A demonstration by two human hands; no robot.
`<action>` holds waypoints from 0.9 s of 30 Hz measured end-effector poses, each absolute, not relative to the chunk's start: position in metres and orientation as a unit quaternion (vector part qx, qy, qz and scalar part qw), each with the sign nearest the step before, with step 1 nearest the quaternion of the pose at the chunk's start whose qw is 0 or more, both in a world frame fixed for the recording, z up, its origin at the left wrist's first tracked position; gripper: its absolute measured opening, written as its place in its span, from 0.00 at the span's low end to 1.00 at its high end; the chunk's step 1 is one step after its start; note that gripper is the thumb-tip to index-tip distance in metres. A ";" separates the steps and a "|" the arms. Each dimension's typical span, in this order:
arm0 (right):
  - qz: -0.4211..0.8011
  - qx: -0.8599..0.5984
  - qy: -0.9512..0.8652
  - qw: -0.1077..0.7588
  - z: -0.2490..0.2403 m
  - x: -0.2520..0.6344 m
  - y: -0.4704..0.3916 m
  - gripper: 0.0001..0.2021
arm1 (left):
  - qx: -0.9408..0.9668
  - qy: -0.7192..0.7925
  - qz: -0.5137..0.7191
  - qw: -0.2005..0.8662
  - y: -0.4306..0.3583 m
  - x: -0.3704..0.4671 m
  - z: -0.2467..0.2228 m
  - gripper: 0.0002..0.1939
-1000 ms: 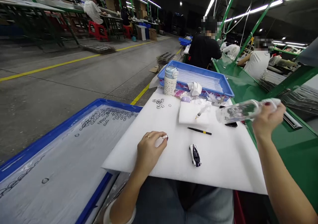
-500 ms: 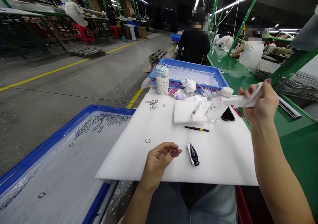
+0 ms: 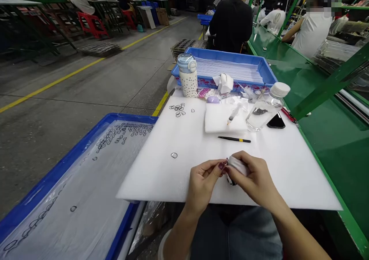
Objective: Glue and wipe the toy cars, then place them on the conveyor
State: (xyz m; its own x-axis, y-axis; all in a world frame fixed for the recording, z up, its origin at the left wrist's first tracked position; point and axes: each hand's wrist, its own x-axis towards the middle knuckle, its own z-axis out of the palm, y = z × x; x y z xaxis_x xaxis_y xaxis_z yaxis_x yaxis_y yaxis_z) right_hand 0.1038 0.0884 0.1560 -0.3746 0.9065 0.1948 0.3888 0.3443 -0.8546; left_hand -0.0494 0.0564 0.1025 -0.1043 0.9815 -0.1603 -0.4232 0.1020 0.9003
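My left hand (image 3: 203,181) is closed in a pinch, its fingertips meeting those of my right hand above the white foam sheet (image 3: 152,175). What it pinches is too small to name. My right hand (image 3: 255,177) is wrapped round a white cloth (image 3: 239,165). Beneath the hands the toy car (image 3: 230,180) is mostly hidden. Black tweezers (image 3: 234,139) with a yellow band lie beyond them. A single dark ring (image 3: 174,155) rests to the left, and several more rings (image 3: 178,109) are grouped near the far left corner.
A syringe (image 3: 234,114) lies on a foam pad (image 3: 213,117). Beside it are a clear bottle (image 3: 265,108) and a phone (image 3: 276,121). A tumbler (image 3: 188,77) stands before a blue tray (image 3: 268,69). Another blue tray (image 3: 111,115) with rings is at left. People sit farther off.
My right hand has come down and left with the white cloth to meet my left hand, which has shifted slightly right. Both are now over the toy car. The view has tilted down.
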 end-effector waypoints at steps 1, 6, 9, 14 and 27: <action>0.345 -0.423 -0.763 0.345 0.156 0.103 0.091 0.06 | 0.314 0.446 0.593 0.593 0.056 -0.050 0.103 0.15; 0.283 -0.307 -0.863 0.286 0.173 0.112 0.099 0.04 | 0.328 0.377 0.547 0.671 0.059 -0.062 0.108 0.20; 0.280 -0.245 -0.908 0.190 0.190 0.118 0.102 0.06 | 0.369 0.328 0.461 0.738 0.062 -0.069 0.112 0.23; 0.263 -0.199 -0.935 0.126 0.200 0.115 0.105 0.08 | 0.362 0.318 0.403 0.779 0.060 -0.073 0.112 0.19; 0.207 -0.372 -0.759 0.493 0.162 0.109 0.082 0.05 | 0.176 0.300 0.578 0.738 0.057 -0.069 0.105 0.17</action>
